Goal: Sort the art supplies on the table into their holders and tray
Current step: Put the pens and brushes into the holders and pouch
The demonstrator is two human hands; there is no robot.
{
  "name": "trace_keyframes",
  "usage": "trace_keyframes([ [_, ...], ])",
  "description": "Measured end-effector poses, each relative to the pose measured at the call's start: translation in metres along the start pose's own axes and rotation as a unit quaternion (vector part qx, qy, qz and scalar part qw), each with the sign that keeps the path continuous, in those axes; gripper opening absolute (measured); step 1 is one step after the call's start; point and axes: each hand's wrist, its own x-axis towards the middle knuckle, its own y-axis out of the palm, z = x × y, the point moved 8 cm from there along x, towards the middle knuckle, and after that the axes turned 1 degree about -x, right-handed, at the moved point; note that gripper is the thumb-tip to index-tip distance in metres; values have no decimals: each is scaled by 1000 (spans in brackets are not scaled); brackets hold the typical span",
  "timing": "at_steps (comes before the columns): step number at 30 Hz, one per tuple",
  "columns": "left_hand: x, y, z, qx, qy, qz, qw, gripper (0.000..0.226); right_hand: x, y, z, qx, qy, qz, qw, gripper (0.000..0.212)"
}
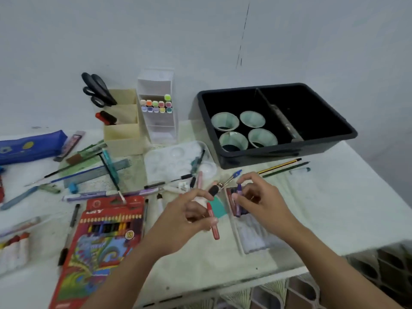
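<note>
A red crayon (213, 221) is pinched between thumb and fingers of the left hand (189, 217), held nearly upright just above the counter (334, 208), while a purple crayon (239, 188) is nipped at its upper end by the fingertips of the right hand (258, 197), directly over a shallow crayon tray (249, 237) in which a few purple and pink sticks are already laid at the far end. Both crayons are judged to be light, stiff and waxy, liable to snap if bent or pressed hard, so a gentle pinch at mid-length on the paper wrap is advised rather than at the bare tip. A sponge dabber (214, 190) is seen lying between the two hands, just beside the tray. Further back, a black bin (330, 117) with four paper cups (243, 132) in its left compartment is set at the far right, and a cream holder (124, 130) with scissors (98, 90) and a white marker rack (160, 117) stand at the far middle. Much is judged still unsorted: brushes, pens and a ruler are scattered to the left, a box of coloured pencils (104, 241) lies near left, and two pencils (283, 166) rest in front of the bin.
</note>
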Motion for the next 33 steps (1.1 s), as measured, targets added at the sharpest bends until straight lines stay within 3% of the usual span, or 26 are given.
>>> trace_keyframes([
  [6,9,66,13,131,17,-56,990,22,-12,-23,-35,-20,-7,61,998,20],
  [12,10,82,18,286,61,-121,949,41,-23,-11,-46,-13,-11,151,988,14],
  [14,9,80,19,274,68,-136,950,44,-22,-10,-51,-10,-5,146,989,15],
  [19,8,78,18,232,90,-183,951,28,-16,-8,-58,-19,1,136,990,17],
  [22,7,77,18,232,94,-198,948,33,-9,-10,-59,-25,-3,128,991,17],
  [28,-1,85,20,267,110,-150,946,39,-1,-13,-60,6,16,119,993,12],
  [33,-5,91,21,294,124,-159,935,41,-7,-14,-59,17,8,108,994,14],
])
